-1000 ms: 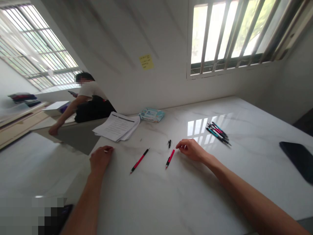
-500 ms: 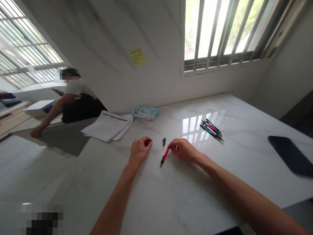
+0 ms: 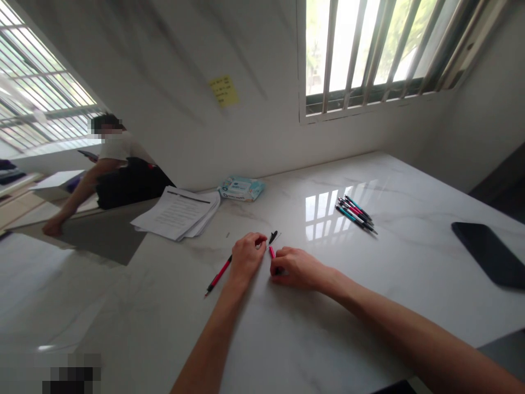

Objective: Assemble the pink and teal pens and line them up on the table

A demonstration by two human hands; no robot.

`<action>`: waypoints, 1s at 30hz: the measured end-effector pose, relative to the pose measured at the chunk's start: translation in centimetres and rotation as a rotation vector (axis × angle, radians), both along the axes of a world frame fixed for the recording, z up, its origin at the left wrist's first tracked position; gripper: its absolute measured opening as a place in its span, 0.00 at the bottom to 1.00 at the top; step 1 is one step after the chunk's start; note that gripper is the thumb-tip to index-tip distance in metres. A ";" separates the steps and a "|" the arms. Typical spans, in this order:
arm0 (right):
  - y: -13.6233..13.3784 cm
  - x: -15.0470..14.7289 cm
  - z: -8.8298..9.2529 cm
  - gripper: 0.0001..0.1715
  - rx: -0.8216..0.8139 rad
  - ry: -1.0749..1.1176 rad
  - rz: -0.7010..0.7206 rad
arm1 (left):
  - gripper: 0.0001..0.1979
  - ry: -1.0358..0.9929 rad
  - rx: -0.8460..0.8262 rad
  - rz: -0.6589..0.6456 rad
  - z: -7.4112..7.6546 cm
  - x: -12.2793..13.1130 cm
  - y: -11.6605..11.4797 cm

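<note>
My right hand (image 3: 297,268) is closed around a red pen barrel (image 3: 271,252); one red end shows above the fingers and the rest is hidden. Close beside it, my left hand (image 3: 247,256) has its fingers pinched near that end. A thin pale bit seems to show at the left fingertips, too small to name. Just beyond both hands lie a small black clip-like part (image 3: 273,236) and a thin clear piece (image 3: 279,236). Left of my left wrist, a red and black pen (image 3: 219,276) lies slanted on the white marbled table (image 3: 328,339), its upper end touching or passing behind the hand.
Several pens (image 3: 356,215) lie bunched at the right back. A dark phone-like slab (image 3: 488,254) rests at the far right. Printed papers (image 3: 176,213) and a blue wipes pack (image 3: 241,189) sit by the wall. Another person (image 3: 123,158) is at the left.
My right hand has drawn nearer and turned the red barrel, whose upper end now points away. My left hand has moved right towards it. The pen beside my left wrist has come into view.
</note>
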State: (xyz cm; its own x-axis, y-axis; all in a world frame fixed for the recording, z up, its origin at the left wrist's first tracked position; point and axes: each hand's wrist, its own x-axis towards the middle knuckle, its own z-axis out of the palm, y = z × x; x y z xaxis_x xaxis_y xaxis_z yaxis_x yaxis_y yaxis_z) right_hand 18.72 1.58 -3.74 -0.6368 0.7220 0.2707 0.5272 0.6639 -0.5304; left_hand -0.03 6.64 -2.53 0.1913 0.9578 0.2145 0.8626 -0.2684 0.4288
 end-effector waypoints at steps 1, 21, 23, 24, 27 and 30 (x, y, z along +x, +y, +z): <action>0.2 0.2 0.0 0.02 0.000 -0.001 -0.017 | 0.10 -0.005 0.007 0.001 -0.1 -0.1 0.0; 1.2 1.2 -0.3 0.09 -0.059 0.079 -0.194 | 0.09 0.028 -0.085 0.034 1.1 -0.4 -0.7; 1.2 1.3 -0.4 0.09 -0.061 0.103 -0.194 | 0.08 -0.017 -0.099 0.019 1.3 -0.3 -1.0; 1.2 1.4 -0.4 0.09 -0.061 0.117 -0.193 | 0.08 -0.050 -0.110 0.010 1.3 -0.2 -1.1; 1.2 1.5 -0.4 0.11 -0.063 0.142 -0.197 | 0.08 -0.182 -0.162 -0.018 0.8 0.0 -1.1; 1.3 1.5 -0.5 0.12 -0.069 0.136 -0.213 | 0.08 -0.324 -0.218 -0.014 0.3 0.0 -0.7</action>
